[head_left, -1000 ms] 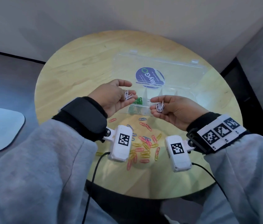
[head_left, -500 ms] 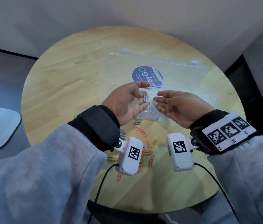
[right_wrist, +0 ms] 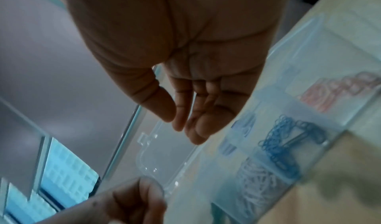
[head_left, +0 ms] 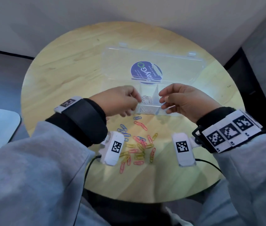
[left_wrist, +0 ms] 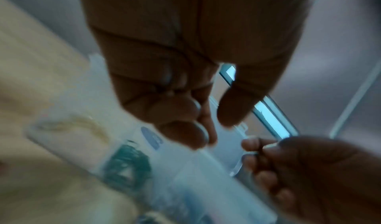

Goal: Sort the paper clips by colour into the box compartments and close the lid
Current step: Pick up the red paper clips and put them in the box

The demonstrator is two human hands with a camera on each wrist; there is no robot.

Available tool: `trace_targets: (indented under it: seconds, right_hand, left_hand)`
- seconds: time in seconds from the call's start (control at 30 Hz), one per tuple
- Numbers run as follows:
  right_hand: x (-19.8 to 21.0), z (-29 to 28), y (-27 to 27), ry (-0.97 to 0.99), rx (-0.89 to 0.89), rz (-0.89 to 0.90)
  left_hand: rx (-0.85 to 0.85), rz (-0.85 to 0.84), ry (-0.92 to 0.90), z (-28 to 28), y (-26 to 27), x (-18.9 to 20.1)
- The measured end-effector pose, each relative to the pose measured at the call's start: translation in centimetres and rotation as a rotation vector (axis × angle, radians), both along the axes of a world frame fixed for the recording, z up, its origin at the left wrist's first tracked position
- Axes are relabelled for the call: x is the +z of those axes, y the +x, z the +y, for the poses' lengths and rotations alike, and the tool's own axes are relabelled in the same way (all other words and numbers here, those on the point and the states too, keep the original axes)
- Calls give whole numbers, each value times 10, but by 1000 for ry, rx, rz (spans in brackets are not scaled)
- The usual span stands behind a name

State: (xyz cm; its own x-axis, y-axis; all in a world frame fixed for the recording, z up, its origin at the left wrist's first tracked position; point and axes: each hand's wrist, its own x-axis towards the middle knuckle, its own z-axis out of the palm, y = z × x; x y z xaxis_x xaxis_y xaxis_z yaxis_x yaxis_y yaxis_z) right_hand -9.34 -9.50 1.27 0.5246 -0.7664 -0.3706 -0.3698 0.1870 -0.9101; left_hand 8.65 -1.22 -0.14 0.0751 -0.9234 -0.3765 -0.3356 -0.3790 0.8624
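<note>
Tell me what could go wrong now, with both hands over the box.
The left wrist camera hangs over the loose clips on the table; a low sweep could scatter them. The white clips lie beside a divider, so a careless drop may mix colours.

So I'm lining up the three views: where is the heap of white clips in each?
Head: white clips mid-frame, in the box compartment between both hands.
Left wrist: not made out; blur.
Right wrist: lower right, just below the blue clips.
Shared landmark: the open clear lid.
</note>
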Motion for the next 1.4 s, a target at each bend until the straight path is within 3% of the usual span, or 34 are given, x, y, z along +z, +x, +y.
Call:
trace_targets:
  seconds: [0.1, 0.23, 0.4, 0.83, 1.17, 1.23, 1.33, 1.4]
  right_hand:
    - [-9, 9, -1, -157, 143, 230]
    - [-22, 28, 0, -267, 346, 541]
    - [-38, 43, -1, -392, 459, 799]
    - [-48, 53, 16, -516, 514, 916]
    - [-38, 40, -5, -291, 417, 755]
    - [-34, 35, -11, -192, 344, 621]
    - [-33, 33, -14, 103, 131, 263]
    - [-34, 33, -12, 225, 69, 167]
  left_hand:
    - [-260, -364, 157, 15, -2, -5]
    - [-370, -671, 145, 30, -8, -13]
    - [-477, -717, 112, 37, -24, -23]
    - [-540, -840, 90, 25, -43, -27]
    - [-546, -829, 184, 26, -42, -29]
    - [-524, -757, 158, 26, -36, -21]
    - [-447, -635, 98, 25, -17, -10]
    - [-366, -495, 83, 25, -4, -5]
